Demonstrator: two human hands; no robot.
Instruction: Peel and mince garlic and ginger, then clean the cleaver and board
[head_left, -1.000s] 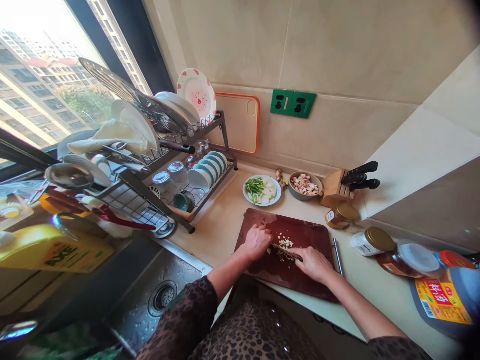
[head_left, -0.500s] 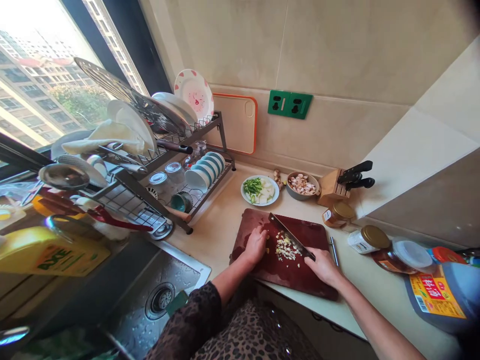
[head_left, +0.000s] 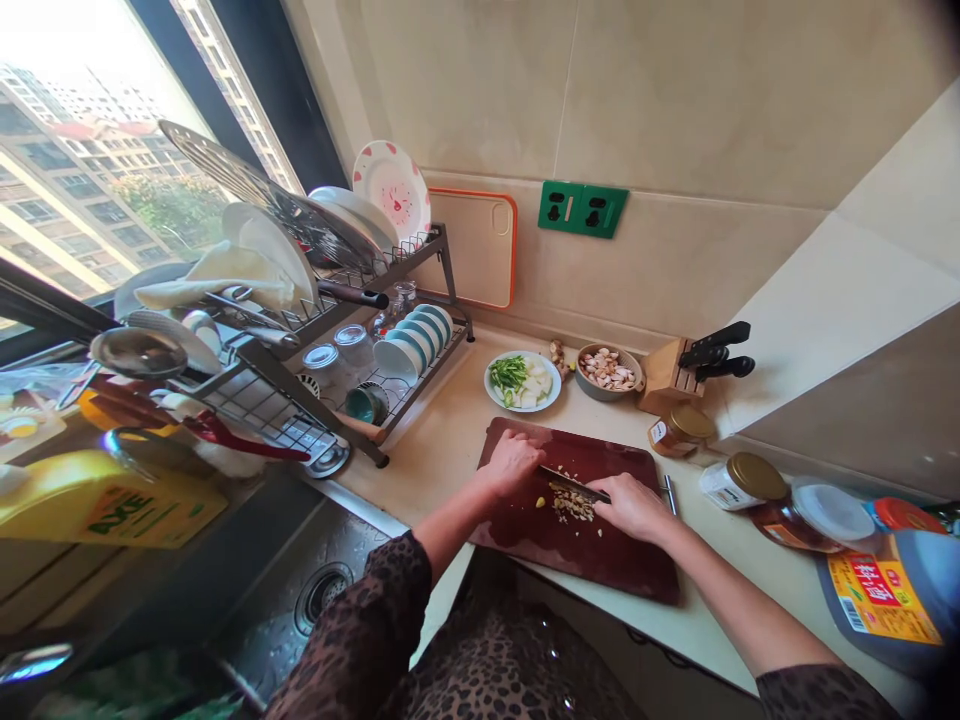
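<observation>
A dark red cutting board lies on the counter in front of me. My right hand is closed round the handle of a knife, whose blade lies low across a small heap of chopped pale bits. My left hand rests curled on the blade's far tip, fingers pressed down. A single yellowish piece sits just left of the heap.
Behind the board stand a plate of sliced greens, a bowl of garlic cloves and a knife block. Jars and a big bottle crowd the right. A dish rack and sink fill the left.
Half a second ago the knife was lifted and angled with the left hand beside the heap; now the blade is down on the heap and the left hand is on its tip.
</observation>
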